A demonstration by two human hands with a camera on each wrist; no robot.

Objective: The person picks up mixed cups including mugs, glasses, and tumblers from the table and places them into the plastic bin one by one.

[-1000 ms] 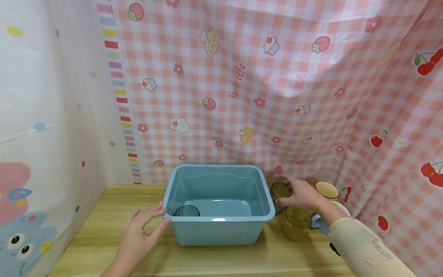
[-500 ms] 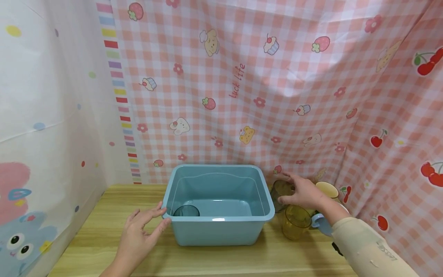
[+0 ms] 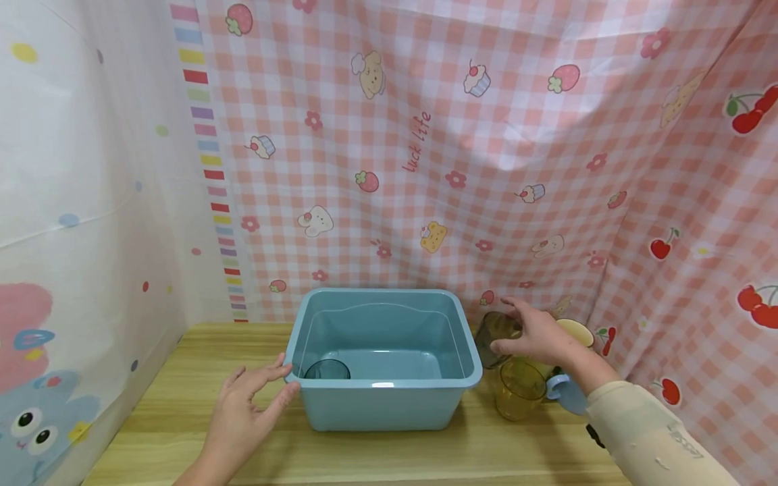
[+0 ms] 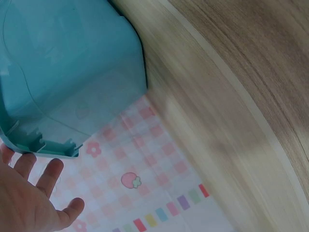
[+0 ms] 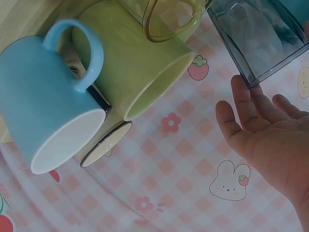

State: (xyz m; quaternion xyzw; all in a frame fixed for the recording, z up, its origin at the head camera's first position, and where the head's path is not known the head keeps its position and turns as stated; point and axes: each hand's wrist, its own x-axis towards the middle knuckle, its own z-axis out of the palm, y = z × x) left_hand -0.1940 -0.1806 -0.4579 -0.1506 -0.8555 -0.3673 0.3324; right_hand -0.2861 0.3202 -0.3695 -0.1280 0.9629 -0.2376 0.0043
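Note:
My right hand (image 3: 535,335) holds a smoky grey glass (image 3: 491,337) close by the right end of a light-blue plastic tub (image 3: 383,408). Thumb and fingers are at its rim; in the right wrist view the fingertips touch the edge of the glass (image 5: 263,41). At the tub's front left corner, the fingertips of my left hand (image 3: 246,408) rest against the rim, fingers loosely spread. A dark teal glass (image 3: 328,370) stands inside the tub at the left. Just in front of my right hand is an amber glass mug (image 3: 519,391).
A light-blue mug (image 5: 53,104), a green mug (image 5: 133,58) and a cream mug with a dark rim (image 5: 107,144) stand grouped at the right. Pink checked cloth (image 3: 389,169) hangs behind the wooden table (image 3: 200,378), with a white printed cloth (image 3: 121,202) on the left.
My right hand has moved slightly up and to the right, and the smoky grey glass has shifted with it. The left hand and the tub have stayed put.

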